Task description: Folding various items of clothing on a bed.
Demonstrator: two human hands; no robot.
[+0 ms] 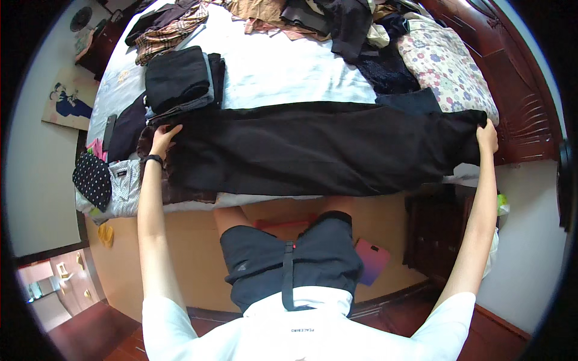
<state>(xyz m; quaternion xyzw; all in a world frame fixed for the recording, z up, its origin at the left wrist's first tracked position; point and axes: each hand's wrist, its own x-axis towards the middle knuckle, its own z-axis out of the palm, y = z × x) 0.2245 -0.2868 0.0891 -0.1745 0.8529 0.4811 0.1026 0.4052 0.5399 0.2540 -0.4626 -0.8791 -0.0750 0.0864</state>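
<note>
A long black garment (307,149), apparently trousers, lies stretched sideways across the near edge of the bed. At its right end, my right hand (488,136) is closed on the bunched cloth. My left hand (163,141) touches the left end with the thumb spread out; whether its fingers grip the cloth cannot be made out. Just beyond my left hand stands a stack of folded dark clothes (178,79). A brown checked cloth (187,195) shows partly from under the black garment.
Beyond the white bed sheet (289,63) lie heaped clothes (266,11). A floral pillow (447,63) is at the right, by the wooden headboard (519,81). At the left are a polka-dot cloth (92,180) and a patterned shirt (125,187). A dark wooden cabinet (429,230) stands low at the right.
</note>
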